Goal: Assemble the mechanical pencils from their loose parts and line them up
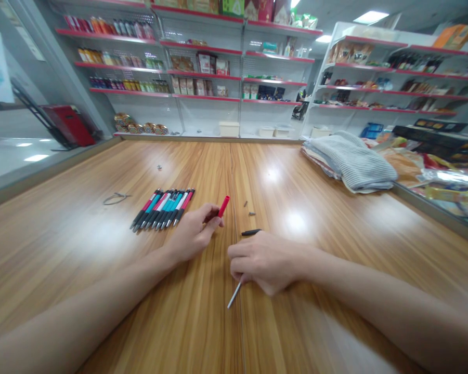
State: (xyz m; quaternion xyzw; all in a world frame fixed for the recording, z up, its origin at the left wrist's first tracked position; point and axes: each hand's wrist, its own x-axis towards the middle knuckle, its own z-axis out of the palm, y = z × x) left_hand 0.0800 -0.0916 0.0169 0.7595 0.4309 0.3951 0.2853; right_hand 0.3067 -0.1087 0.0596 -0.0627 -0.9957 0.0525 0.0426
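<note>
From the head camera, the left hand [193, 234] closes its grip around a red plastic pen barrel [221, 206], whose end sticks out past the fingers and tilts up toward the far side of the desk. The right hand [263, 262] lies on the desk in a narrow pinching grip on a thin white pen refill [234, 295], which pokes out below the fingers and slants toward the near edge. A slim black plastic pen part [251, 232] lies right at the far side of the right hand's fingers; I cannot tell if they touch. Farther on, two tiny dark pen pieces [248, 208] sit close together on the light wood-grain desk [281, 179]. A tight side-by-side row of assembled red-and-teal pens [161, 209] lies near the left hand, on its left. Left of that row lies a thin grey wire loop [116, 198], and a tiny grey bit [159, 167] sits beyond it. A folded grey striped cloth [351, 161] rests toward the desk's right side, beside a heap of packaged goods [444, 182]. White shelves with red edges [234, 67] stand behind the desk, stocked with boxes, bottles and packets.
</note>
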